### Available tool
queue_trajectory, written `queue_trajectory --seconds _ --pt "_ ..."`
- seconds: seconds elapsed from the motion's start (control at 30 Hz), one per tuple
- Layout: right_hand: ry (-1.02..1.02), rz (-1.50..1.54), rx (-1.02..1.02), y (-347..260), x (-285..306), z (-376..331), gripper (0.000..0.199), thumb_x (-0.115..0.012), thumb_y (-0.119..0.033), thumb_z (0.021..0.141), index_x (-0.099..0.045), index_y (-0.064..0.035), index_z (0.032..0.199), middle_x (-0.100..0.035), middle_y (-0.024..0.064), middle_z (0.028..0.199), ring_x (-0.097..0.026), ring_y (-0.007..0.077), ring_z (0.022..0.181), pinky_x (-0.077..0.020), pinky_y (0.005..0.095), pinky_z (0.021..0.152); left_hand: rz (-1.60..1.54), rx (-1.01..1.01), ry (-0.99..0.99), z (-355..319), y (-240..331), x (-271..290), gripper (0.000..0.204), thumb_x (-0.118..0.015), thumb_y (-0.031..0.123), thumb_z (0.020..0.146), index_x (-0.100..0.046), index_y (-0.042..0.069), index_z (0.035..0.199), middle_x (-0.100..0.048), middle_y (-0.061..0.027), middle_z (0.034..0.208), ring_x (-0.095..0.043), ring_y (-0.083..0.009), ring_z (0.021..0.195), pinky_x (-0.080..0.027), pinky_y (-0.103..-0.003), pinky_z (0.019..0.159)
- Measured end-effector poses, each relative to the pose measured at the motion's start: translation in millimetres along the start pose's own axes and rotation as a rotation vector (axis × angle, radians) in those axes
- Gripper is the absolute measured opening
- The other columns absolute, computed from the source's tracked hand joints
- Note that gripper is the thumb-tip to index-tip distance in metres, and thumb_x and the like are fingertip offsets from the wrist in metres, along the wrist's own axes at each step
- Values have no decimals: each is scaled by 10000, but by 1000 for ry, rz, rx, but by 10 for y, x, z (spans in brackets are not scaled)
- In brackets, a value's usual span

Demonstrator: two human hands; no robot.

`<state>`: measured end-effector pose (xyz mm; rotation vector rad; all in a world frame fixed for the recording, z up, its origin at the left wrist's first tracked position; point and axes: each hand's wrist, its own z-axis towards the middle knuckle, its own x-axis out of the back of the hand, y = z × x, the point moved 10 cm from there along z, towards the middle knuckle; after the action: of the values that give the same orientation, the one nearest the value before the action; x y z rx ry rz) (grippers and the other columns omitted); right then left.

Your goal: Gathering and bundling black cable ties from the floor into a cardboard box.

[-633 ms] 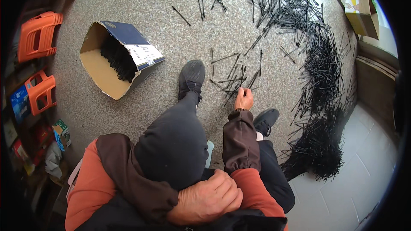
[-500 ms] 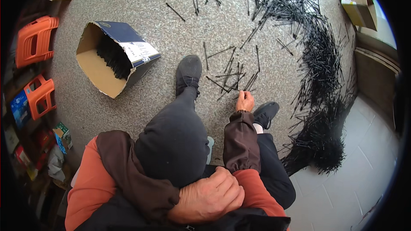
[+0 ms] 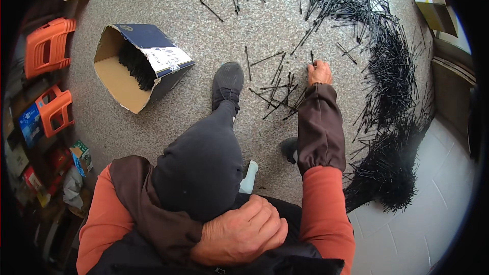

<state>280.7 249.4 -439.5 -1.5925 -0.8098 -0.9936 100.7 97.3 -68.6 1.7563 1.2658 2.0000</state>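
My right hand [image 3: 320, 73] reaches out over the speckled floor, its fingers closed on one end of a thin black stick [image 3: 312, 57]. Several more loose black sticks [image 3: 275, 91] lie crossed just left of my right wrist. In my lap, against the bent left leg, rests my left hand [image 3: 242, 230] with its fingers curled in; whatever they may hold is hidden. A dense heap of the same sticks [image 3: 392, 76] curves along the right side, thickest near the lower right [image 3: 387, 173].
An open blue-and-white carton [image 3: 153, 43] lies on its side at the left, with many black sticks inside. Orange plastic stools [image 3: 48, 46] and small boxes line the left edge. Another carton [image 3: 433, 7] stands at the far right. My shoe [image 3: 227, 79] is planted mid-floor.
My right hand has moved forward and right, from the loose cluster to a single stick beyond it. The right foot has drawn back partly behind the sleeve. My left hand stays in my lap.
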Motion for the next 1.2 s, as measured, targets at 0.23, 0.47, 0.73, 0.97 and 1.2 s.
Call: queue_trajectory --seconds 0.23,0.47,0.73,0.97,1.2 --pt "-362 37 -237 6 -276 -274 254 -553 -267 681 -605 -26 743 -615 200 783 -581 365 762 -452 416 708 -28 -6 79 -45 -22 59 346 -458 204 729 -508 -58 948 -520 -144 776 -527 -272 742 -424 -364 703" --pt "-450 -87 -259 -113 -496 -821 230 -579 -246 680 -599 -32 764 -610 194 777 -578 365 787 -451 432 711 -61 -11 94 -91 -30 78 339 -459 204 726 -503 -66 927 -515 -140 770 -520 -268 732 -422 -368 698" --pt "-295 124 -291 -323 -364 -751 264 -486 -253 684 -564 -18 775 -576 244 773 -545 416 761 -411 466 666 -36 -6 116 -100 -38 101 311 -470 191 718 -505 -58 900 -500 -121 751 -505 -248 696 -418 -363 687" --pt "-290 153 -290 -336 -795 -694 303 -647 -300 683 -604 -9 759 -618 160 737 -588 324 716 -444 394 665 -43 13 38 -103 -45 47 317 -465 183 731 -499 -23 969 -506 -119 819 -529 -239 755 -441 -319 708" --pt "-138 393 -443 -145 -716 -529 224 -597 -225 626 -605 -17 709 -610 150 683 -588 302 650 -452 367 624 -30 22 118 -113 -41 67 301 -463 192 721 -499 -51 895 -478 -97 736 -485 -217 679 -406 -351 681"
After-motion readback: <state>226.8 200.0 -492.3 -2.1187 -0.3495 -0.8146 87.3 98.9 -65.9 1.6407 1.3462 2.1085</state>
